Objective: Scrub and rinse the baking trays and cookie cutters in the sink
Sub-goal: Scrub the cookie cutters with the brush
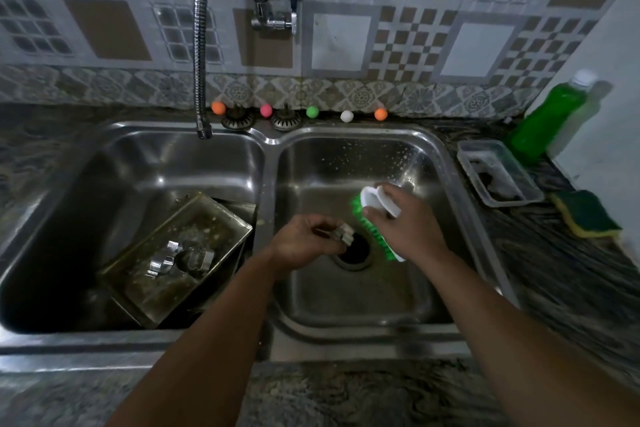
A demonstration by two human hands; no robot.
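Note:
Over the drain of the right sink basin [429,163], my left hand [304,241] pinches a small metal cookie cutter [343,234]. My right hand [405,222] grips a white scrub brush with green bristles [372,218], held just right of the cutter with its bristles facing it. In the left basin [145,156] a dirty baking tray [194,229] leans tilted on another tray. Two metal cookie cutters [162,258] [201,258] lie inside it.
A flexible faucet hose [201,45] hangs over the left basin. On the counter to the right stand a green soap bottle [550,114], a clear plastic container [498,173] and a yellow-green sponge [585,215]. Coloured balls [266,110] line the back ledge.

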